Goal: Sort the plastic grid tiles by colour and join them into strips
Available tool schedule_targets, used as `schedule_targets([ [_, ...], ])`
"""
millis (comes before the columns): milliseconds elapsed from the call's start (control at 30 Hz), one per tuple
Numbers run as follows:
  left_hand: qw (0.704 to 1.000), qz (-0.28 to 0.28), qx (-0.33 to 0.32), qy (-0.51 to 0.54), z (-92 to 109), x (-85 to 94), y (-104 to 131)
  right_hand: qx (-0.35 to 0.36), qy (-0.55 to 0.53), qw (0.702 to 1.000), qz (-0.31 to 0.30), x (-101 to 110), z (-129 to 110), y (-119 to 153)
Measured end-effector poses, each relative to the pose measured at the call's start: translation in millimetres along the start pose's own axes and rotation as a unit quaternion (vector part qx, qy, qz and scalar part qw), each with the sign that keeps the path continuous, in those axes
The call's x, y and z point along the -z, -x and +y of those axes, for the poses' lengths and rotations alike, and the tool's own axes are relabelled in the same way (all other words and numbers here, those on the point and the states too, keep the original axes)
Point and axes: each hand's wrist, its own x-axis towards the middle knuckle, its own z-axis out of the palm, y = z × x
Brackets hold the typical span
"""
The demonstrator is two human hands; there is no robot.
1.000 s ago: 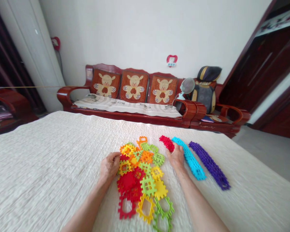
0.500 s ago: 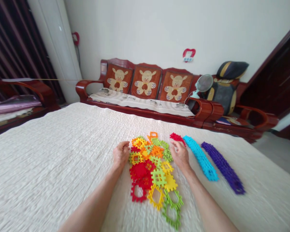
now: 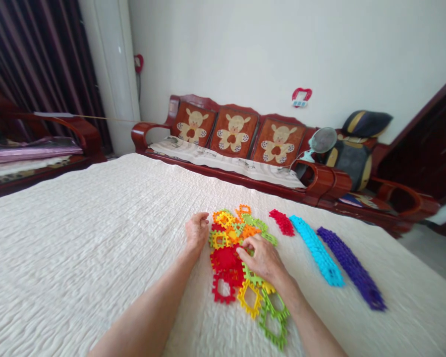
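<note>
While I lean over the bed (image 3: pixel 78 238):
Right hand (image 3: pixel 262 259): fingers on piled tiles (image 3: pixel 238 248) — grasping none.
Left hand (image 3: pixel 196 232): loosely curled, beside them.

Soft, even daylight fills the room and leaves the white wall (image 3: pixel 245 44) bright, close to washed out. Shadows are faint, only a thin one under the hands. The wide lens bends the pillar (image 3: pixel 111 74) and door frame (image 3: pixel 423 129) at the edges. The purple strip (image 3: pixel 351 267) smears slightly with motion blur; the centre is sharp
</note>
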Motion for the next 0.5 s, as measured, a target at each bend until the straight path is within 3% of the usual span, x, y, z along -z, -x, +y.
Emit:
schedule_targets([
  [200, 1.000, -0.006, -0.010, -0.020, -2.8, -1.0, -3.0, 0.000, 0.065, 0.998, 0.002, -4.2, 3.4, -2.7],
  [500, 1.000, -0.005, -0.020, -0.023, -2.9, -2.7, -3.4, -0.001, 0.021, 1.000, -0.005, -6.0, 5.4, -5.0],
])
